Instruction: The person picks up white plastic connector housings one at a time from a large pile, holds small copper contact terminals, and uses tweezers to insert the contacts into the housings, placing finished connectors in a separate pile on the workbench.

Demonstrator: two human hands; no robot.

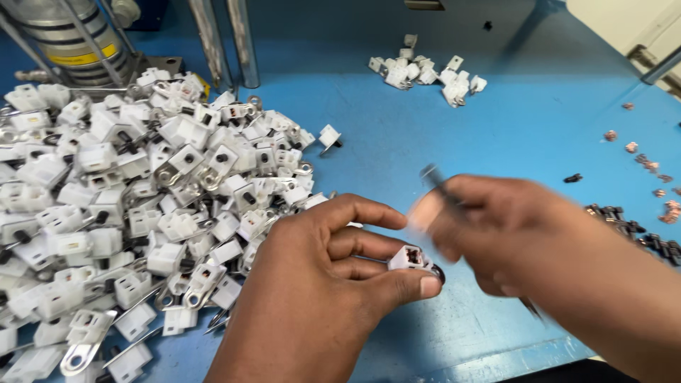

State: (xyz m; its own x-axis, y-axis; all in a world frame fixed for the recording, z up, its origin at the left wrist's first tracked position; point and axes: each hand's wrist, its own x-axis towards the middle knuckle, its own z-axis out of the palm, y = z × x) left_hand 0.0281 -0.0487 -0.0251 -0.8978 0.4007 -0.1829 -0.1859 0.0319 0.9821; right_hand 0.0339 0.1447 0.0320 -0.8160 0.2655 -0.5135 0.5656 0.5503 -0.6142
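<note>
Pinching white connector (409, 257) — left hand (333, 284) fingertips; right hand (496, 234) blurred, perhaps holding tweezers (440, 186).

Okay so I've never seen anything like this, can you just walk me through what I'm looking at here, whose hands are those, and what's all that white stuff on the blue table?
This is one picture from a camera worn on a person's head, looking down at their own bare hands over a blue worktable. The left hand pinches a small white plastic part between thumb and fingers. The right hand is blurred by motion and seems to hold a thin dark tool. On the left lies a big pile of similar white parts with metal tabs; a smaller pile sits farther back. At the right edge are small copper-coloured pieces and small black pieces.
</note>
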